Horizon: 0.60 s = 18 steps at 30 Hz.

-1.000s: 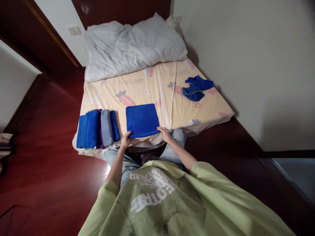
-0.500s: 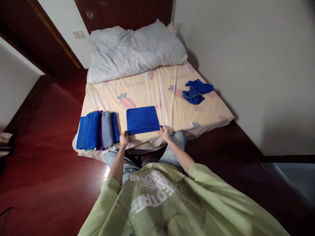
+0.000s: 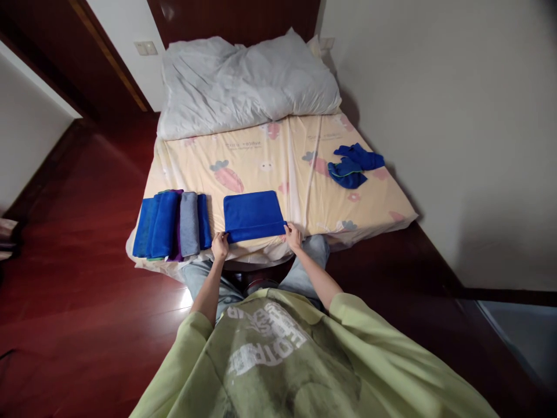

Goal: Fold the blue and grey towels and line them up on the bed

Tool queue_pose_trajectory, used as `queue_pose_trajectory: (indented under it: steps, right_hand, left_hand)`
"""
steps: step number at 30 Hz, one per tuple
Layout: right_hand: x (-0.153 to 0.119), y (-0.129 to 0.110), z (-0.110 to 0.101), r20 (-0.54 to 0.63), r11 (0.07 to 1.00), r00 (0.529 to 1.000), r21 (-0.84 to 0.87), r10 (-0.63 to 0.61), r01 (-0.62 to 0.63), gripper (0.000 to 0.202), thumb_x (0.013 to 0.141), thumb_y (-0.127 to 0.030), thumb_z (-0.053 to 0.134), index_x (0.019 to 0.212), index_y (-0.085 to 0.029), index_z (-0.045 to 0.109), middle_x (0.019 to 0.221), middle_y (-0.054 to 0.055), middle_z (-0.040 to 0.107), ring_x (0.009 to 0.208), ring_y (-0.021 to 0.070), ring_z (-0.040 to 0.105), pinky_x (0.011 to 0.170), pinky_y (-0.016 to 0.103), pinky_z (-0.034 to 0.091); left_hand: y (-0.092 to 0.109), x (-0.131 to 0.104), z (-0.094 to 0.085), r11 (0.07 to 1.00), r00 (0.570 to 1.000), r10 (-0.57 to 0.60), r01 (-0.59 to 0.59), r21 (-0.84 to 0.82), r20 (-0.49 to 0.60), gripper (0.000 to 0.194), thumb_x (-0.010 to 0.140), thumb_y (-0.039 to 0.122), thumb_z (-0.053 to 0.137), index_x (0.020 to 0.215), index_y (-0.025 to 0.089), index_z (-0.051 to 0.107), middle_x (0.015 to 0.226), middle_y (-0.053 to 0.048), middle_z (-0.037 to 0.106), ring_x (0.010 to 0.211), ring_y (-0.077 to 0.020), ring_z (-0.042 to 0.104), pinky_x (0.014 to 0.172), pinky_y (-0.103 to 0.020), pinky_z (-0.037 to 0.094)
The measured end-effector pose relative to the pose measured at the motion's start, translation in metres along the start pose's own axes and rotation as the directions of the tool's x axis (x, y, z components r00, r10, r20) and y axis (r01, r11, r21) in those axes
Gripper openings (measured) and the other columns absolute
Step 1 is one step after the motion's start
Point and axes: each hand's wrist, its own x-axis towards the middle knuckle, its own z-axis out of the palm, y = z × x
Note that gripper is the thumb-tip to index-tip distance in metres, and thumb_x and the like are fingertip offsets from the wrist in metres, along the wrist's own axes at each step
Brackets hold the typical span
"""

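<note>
- left hand (image 3: 220, 246): pinching blue cloth's (image 3: 254, 212) near-left corner
- right hand (image 3: 293, 237): pinching its near-right corner
- rolled cloths (image 3: 190, 223): left of blue cloth, on bed (image 3: 256, 168)

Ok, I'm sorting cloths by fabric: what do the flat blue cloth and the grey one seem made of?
The flat blue cloth: matt, soft textile, perhaps microfibre, from its even, shine-free face. The grey cloth: likely matt towelling, from its mottled, fuzzy surface; fibre unclear.

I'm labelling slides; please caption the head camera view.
Left hand and right hand grip a blue cloth's near edge, beside folded cloths on a bed.
</note>
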Motion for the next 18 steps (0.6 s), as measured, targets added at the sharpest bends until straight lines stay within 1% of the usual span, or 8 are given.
queue_pose_trajectory:
  steps: [4,7,10,15,18]
  right_hand:
    - [0.000,0.004,0.003,-0.071,1.000,0.997,0.007,-0.028,0.029,0.046,0.100,-0.052,0.041,0.106,-0.021,0.074,0.098,0.011,0.079,0.087,0.0247,0.074,0.084,0.035,0.057]
    - [-0.001,0.006,0.007,-0.071,1.000,0.997,-0.020,-0.016,0.014,0.048,0.100,-0.052,0.040,0.108,-0.020,0.074,0.102,0.013,0.079,0.090,0.0254,0.074,0.086,0.037,0.057]
    - [-0.003,0.008,0.009,-0.080,0.999,0.997,-0.028,-0.017,0.015,0.049,0.100,-0.052,0.040,0.108,-0.019,0.074,0.103,0.014,0.078,0.091,0.0254,0.074,0.088,0.037,0.057]
    - [-0.005,0.010,0.011,-0.083,1.000,0.997,-0.008,0.001,-0.001,0.050,0.099,-0.053,0.040,0.110,-0.018,0.074,0.103,0.015,0.078,0.092,0.0271,0.074,0.088,0.039,0.057]
    - [-0.006,0.009,0.011,-0.089,1.000,0.996,0.015,-0.005,0.006,0.049,0.098,-0.052,0.042,0.109,-0.018,0.074,0.102,0.014,0.078,0.090,0.0267,0.074,0.087,0.038,0.057]
  left_hand:
    - [-0.006,0.003,0.003,1.000,1.000,-0.002,0.002,-0.022,-0.002,0.022,0.097,0.028,0.049,0.096,0.016,0.068,0.101,-0.013,0.069,0.091,-0.0228,0.064,0.086,-0.032,0.049]
    - [-0.011,0.005,0.006,1.000,1.000,-0.016,0.016,-0.025,-0.007,0.019,0.095,0.028,0.052,0.094,0.017,0.068,0.096,-0.012,0.068,0.088,-0.0232,0.065,0.086,-0.033,0.051]
    - [-0.014,0.005,0.008,0.999,1.000,-0.023,0.023,-0.023,-0.013,0.019,0.093,0.031,0.054,0.093,0.018,0.068,0.095,-0.011,0.067,0.086,-0.0233,0.065,0.086,-0.033,0.052]
    - [-0.013,0.004,0.010,0.999,0.999,-0.028,0.027,-0.018,-0.034,0.021,0.094,0.032,0.052,0.095,0.018,0.068,0.099,-0.012,0.066,0.090,-0.0253,0.066,0.088,-0.035,0.051]
    - [-0.012,0.003,0.011,0.999,0.999,-0.037,0.037,-0.005,-0.029,0.021,0.095,0.031,0.052,0.096,0.018,0.068,0.101,-0.013,0.066,0.093,-0.0260,0.065,0.090,-0.035,0.050]
